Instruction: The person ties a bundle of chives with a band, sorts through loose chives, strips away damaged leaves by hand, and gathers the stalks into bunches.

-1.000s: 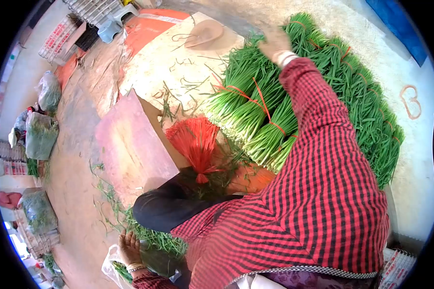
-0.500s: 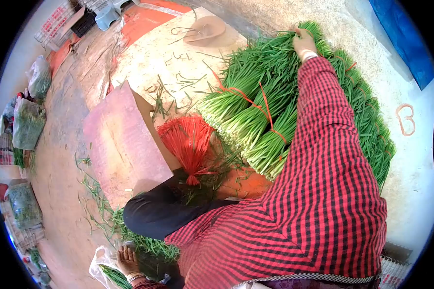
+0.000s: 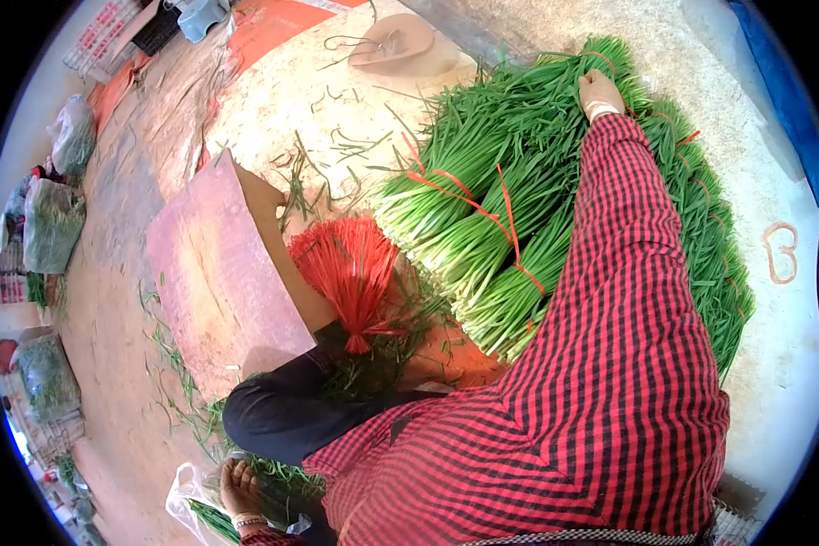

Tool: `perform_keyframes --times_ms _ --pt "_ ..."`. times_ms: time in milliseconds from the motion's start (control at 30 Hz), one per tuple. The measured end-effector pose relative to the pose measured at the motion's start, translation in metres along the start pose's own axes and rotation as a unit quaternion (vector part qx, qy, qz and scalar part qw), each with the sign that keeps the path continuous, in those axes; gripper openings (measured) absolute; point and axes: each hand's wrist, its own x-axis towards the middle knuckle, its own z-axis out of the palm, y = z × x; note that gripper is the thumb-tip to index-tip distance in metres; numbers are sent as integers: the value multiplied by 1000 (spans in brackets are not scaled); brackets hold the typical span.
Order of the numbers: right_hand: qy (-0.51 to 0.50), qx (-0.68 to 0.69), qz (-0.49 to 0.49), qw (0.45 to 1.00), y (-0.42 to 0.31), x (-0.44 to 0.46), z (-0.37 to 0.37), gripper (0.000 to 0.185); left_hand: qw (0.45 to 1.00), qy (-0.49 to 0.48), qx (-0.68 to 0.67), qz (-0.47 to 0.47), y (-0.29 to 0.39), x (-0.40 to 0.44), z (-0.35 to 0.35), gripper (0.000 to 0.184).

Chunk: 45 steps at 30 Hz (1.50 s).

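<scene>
My right hand (image 3: 601, 93) reaches out to the far end of a pile of garlic chives (image 3: 482, 191), fingers closed on the leaves of a chive bundle (image 3: 605, 55) there. A red tie crosses that bundle. Other bundles in the pile have pale stem ends facing me and red ties around them. My left hand (image 3: 239, 490) rests low at the left, fingers stretched out, beside a white plastic bag (image 3: 184, 496) with some green chives in it. A fan of red tie strips (image 3: 348, 273), gathered at one end, lies by my knee.
A pinkish block (image 3: 227, 264) stands left of the strips. Beyond is a brown hat-like object (image 3: 400, 45). Another row of tied chives (image 3: 710, 237) runs along the right, near a white wall. Filled plastic bags (image 3: 55, 223) line the far left. Loose leaves litter the floor.
My right hand has shifted slightly right and down, and the red tie on the far bundle now shows. The view has shifted a little. My left hand stays by the bag.
</scene>
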Motion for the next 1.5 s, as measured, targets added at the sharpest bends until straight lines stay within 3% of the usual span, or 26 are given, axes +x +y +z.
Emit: perform_keyframes --times_ms 200,267,333,400,467,533,567,667,733,767,800,867,1000,1067,1167,1333,1400,1467,1500 --pt "6 -21 -24 999 2 -24 -9 31 1000 3 -7 -9 -10 11 -4 43" --pt "12 2 -37 999 14 -20 -3 31 1000 6 -13 0 -16 11 -3 44" --pt "12 111 -42 993 19 -17 2 30 1000 9 -14 -4 -19 12 -2 44" --pt "-2 123 -119 985 -3 -51 -7 28 1000 11 -14 -7 -18 9 3 44" --pt "-95 195 -177 960 -14 -66 6 29 998 44 -35 -22 -17 4 12 43" --pt "-350 150 -177 908 -57 -110 -32 32 998 34 -46 -27 -25 13 2 43" --pt "-367 112 -183 905 -74 -124 -43 35 998 23 -55 -32 -28 16 -2 43" --pt "-85 236 -122 960 -81 -91 -42 34 998 36 -50 -34 -25 8 2 44" --pt "72 205 -162 963 -55 -20 -15 40 998 36 -51 -23 -23 3 -3 44" --pt "52 118 -138 982 -52 -6 -18 50 998 34 -53 -14 -25 0 -3 45" --pt "51 118 -143 981 -46 4 -15 50 998 36 -57 -14 -25 -3 1 45" --pt "-27 -38 -42 998 -38 16 -1 58 995 79 -46 -37 -23 -9 6 46" --pt "-5 -56 -13 998 -22 29 25 59 999 25 -4 -35 -28 -10 -1 48" --pt "-15 -59 -11 998 -15 39 29 53 998 49 0 -40 -22 -12 9 48" --pt "-53 28 -7 998 -1 42 31 40 997 66 -19 -27 -18 -10 15 48" --pt "-87 131 31 987 -5 16 20 29 1000 7 -4 -14 -21 5 15 48" --pt "-218 245 -23 945 -12 -4 21 24 1000 -1 1 -18 -27 9 13 49" --pt "-260 279 -28 924 -34 -36 22 21 1000 -8 8 -22 -29 10 15 50" --pt "-260 297 -76 916 -58 -75 11 21 1000 -6 -1 -26 -28 9 18 52"
